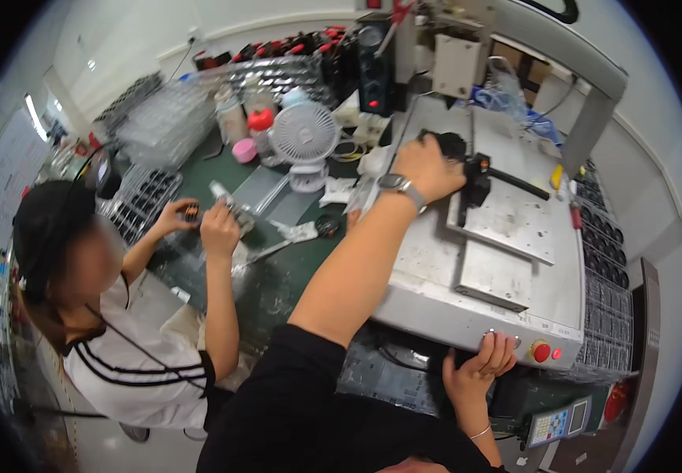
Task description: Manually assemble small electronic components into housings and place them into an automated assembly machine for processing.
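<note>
My left hand (429, 169), with a watch on its wrist, reaches over the metal bed of a benchtop machine (420, 268). Its fingers are closed round a black part (449, 145) whose shape is mostly covered by the hand. Right beside it, a black clamp-like fixture (479, 181) with a dark bar stands on a stepped metal plate (506, 229). My right hand (479, 368) lies against the machine's front panel with its fingers stretched out, the fingertips by a round metal button. Further right on that panel sits a red knob-shaped button (540, 351).
At left, a co-worker (136, 339) handles small parts at the green bench (285, 276). A white fan (306, 138), bottles and clear trays stand behind. Black parts in trays (605, 244) line the machine's right side. A keypad controller (558, 423) lies at lower right.
</note>
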A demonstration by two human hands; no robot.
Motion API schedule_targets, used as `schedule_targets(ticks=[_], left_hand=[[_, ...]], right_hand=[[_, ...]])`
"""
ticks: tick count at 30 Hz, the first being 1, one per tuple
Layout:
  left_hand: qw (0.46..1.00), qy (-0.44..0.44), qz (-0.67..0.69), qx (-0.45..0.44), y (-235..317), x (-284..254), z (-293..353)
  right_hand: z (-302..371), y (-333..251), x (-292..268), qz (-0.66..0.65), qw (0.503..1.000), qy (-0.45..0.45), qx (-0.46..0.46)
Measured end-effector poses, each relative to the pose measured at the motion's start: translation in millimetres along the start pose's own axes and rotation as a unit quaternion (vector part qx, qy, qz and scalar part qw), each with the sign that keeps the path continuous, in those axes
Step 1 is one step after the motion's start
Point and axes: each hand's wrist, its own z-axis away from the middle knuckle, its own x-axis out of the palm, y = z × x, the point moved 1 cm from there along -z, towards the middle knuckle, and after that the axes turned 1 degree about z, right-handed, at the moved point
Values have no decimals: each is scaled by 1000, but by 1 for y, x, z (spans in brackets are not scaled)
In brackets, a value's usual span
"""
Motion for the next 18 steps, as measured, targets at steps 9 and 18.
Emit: schedule_targets(ticks=[9, 18], left_hand=[[999, -6, -36, 2, -6, 5, 2], [998, -43, -37, -8, 7, 0, 4]], right_hand=[[1, -3, 0, -7, 1000, 10, -9], [4, 1, -1, -10, 1000, 22, 7]])
